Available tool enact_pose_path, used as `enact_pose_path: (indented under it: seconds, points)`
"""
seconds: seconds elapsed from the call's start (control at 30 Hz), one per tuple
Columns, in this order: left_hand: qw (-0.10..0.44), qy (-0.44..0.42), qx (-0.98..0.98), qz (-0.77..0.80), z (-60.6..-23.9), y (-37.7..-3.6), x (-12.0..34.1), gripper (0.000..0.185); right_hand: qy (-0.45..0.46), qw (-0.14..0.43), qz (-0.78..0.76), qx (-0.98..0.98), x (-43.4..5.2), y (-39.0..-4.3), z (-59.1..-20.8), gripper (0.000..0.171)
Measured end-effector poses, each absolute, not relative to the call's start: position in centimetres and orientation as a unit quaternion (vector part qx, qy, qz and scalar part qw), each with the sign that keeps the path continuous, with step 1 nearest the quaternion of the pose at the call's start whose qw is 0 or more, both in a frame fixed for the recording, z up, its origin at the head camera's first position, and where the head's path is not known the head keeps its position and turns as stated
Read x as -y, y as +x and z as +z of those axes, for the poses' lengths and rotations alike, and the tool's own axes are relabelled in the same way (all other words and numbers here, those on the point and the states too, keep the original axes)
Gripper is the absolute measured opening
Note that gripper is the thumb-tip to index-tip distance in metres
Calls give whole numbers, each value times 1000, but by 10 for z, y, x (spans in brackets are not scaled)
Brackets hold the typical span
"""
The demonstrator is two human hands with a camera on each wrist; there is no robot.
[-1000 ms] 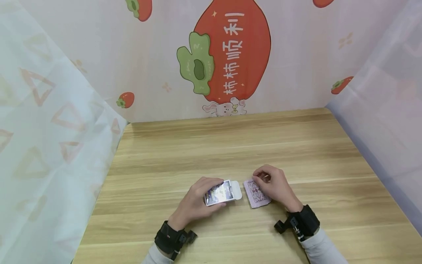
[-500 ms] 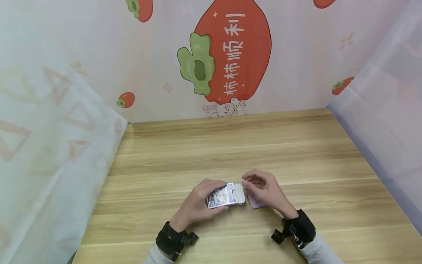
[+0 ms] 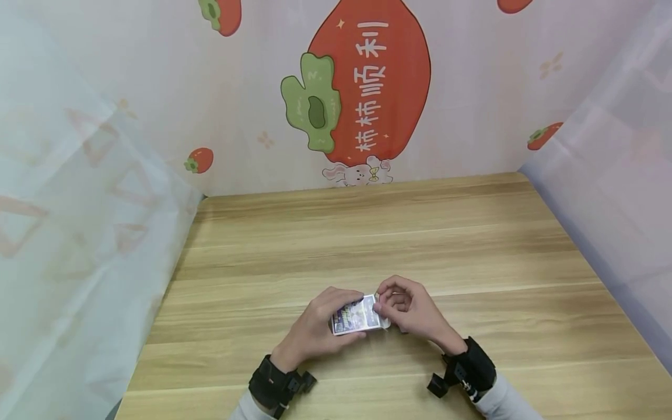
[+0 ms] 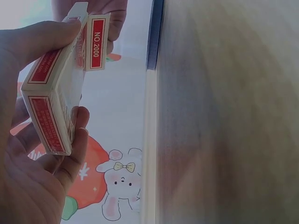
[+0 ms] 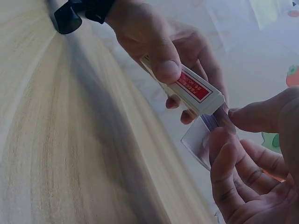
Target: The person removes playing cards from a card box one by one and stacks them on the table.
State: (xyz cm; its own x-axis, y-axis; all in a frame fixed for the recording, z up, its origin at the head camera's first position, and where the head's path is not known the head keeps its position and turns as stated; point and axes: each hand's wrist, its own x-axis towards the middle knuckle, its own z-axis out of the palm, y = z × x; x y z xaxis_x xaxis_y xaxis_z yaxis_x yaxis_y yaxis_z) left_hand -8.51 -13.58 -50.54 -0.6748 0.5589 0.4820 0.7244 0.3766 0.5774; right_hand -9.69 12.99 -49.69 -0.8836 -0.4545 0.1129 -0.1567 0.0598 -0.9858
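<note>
Near the tabletop's (image 3: 472, 245) front edge, the left hand (image 3: 310, 329) clamps the card box (image 3: 356, 315) — its flap (image 5: 201, 137) hangs open. The right hand's (image 3: 415, 309) fingers (image 5: 224, 154) pinch cards at the box's mouth — likely being slid in. Next calls for keeping them square, then tucking the flap.

Head view high, facing wall; wrist views close, low over table (image 3: 367, 233), perhaps sharing card box (image 3: 356, 315).
</note>
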Motion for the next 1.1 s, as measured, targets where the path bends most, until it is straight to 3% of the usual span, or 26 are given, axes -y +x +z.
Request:
enact_pose_path:
  seconds: [0.2, 0.53, 1.1]
  points:
    - [103, -395, 820, -400, -506, -85, 135, 71, -227, 134, -652, -710, -130, -97, -499, 22]
    - [97, -403, 819, -397, -506, -84, 135, 72, -177, 237, -677, -674, -136, -100, -500, 29]
    - [97, -405, 821, -390, -507, -84, 137, 70, -159, 270, -646, -696, -139, -104, -501, 29]
